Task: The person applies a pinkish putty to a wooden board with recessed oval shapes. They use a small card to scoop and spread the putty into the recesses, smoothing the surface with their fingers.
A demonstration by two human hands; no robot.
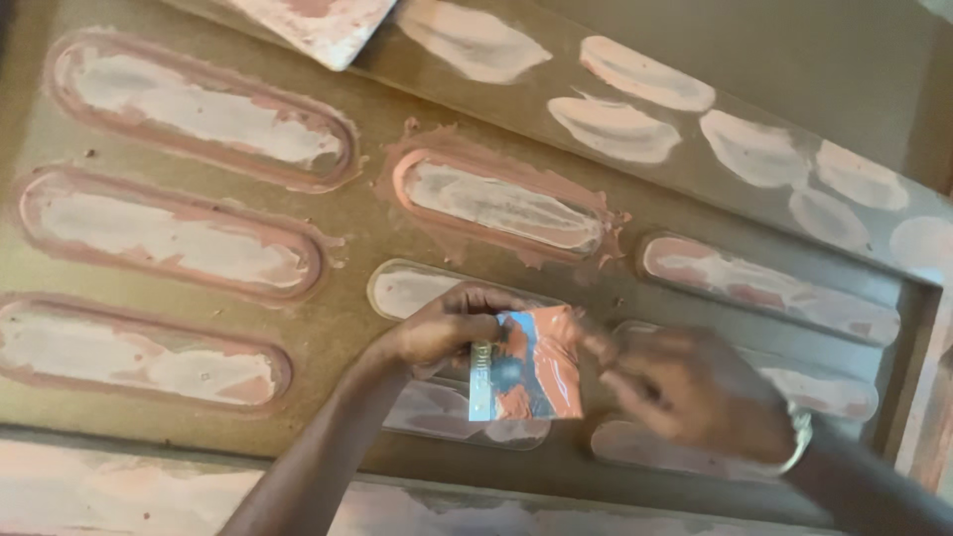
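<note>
Both forearms come up from the bottom edge of the view over a brown wooden door panel [347,328] lying flat. Left hand [447,326] is clenched around the upper edge of a small flat metal scraper blade [531,367], fingers curled over its top while the blade hangs below them; the blade is smeared with pinkish-orange filler paste and sits over the middle of the panel, just above its lower rail. Right hand [695,392] is blurred, with a pale bangle at the wrist; its fingertips reach to the blade's right edge and seem to touch the paste there, though whether they pinch anything I cannot tell. Routed into the panel are long oval recesses, which act as shallow troughs: 3 on the left [169,233] hold whitish filler ringed with pink paste, 1 above the hands [496,203] is heavily rimmed in pink with smears spilling past its border, and 1 toward the right edge [769,288] is part filled. Recesses directly beneath the hands [407,290] show only thin pale filler. Along the panel's far frame lie several pale oval patches [615,129]. Near the far left corner, a flat board smeared with paste [318,25] juts in from the top edge.
</note>
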